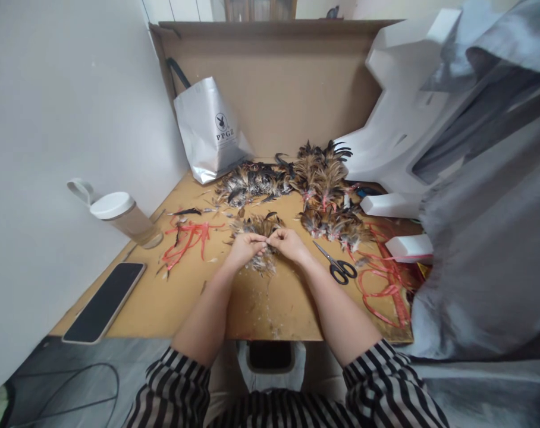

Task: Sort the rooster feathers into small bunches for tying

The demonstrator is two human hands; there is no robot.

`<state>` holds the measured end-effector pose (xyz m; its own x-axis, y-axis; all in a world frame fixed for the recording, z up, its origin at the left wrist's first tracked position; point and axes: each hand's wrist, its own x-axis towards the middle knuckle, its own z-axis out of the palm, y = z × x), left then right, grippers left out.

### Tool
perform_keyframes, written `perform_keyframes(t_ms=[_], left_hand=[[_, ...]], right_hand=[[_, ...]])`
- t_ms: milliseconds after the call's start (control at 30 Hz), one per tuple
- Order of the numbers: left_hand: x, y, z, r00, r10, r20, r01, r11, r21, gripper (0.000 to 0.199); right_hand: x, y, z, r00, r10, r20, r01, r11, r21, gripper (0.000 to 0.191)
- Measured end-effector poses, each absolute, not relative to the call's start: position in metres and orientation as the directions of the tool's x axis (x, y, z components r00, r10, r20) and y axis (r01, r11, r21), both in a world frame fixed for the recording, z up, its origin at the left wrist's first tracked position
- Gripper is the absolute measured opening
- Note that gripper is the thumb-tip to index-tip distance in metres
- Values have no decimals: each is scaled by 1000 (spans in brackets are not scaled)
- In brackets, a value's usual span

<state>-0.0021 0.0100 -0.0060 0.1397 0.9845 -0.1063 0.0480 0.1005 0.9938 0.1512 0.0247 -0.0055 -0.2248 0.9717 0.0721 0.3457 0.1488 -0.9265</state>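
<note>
My left hand [247, 248] and my right hand [288, 244] meet over a small heap of brown feathers [261, 224] in the middle of the table. Both are closed in a pinch, thumb against fingers, with the fingertips almost touching. Whatever lies between the tips is too small to make out. Pale, fluffy feather ends [264, 264] show just below the fingers. To the right of my right hand lies a pair of black-handled scissors [341, 270], its blades pointing up and left.
Feather bundles [321, 175] and a dark feather pile [254, 183] lie behind my hands. Red plastic strips [187, 244] are left, more red ribbon [383, 291] right. A phone [104, 303], a lidded cup [127, 217], a silver bag [210, 131] and a white plastic frame [395, 107] stand around.
</note>
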Motion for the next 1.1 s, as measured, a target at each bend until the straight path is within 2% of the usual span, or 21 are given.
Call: perform_keyframes(t_ms=[100,267,400,667,867,1100], left_hand=[[-1,8,-5,124,988,-88,108,75,991,17],[-5,9,-5,112,991,-73,185,51,981,20],[-9,10,-5,163,982,-91,136,69,988,25],[-14,7,4,193,977,-85,33,80,996,29],[-16,7,2,215,973,-81,38,75,996,28],[-15,5,6,250,965,-80,51,69,996,29]], right_hand=[[146,24,-6,-227,970,88,328,161,-931,24],[144,23,-2,-231,971,52,204,101,-974,25],[147,24,-1,-291,956,27,139,71,-988,27],[155,26,0,-345,938,-29,139,21,-990,24],[156,24,3,-410,912,-34,150,30,-988,26],[155,26,0,-420,907,-23,88,16,-996,28]])
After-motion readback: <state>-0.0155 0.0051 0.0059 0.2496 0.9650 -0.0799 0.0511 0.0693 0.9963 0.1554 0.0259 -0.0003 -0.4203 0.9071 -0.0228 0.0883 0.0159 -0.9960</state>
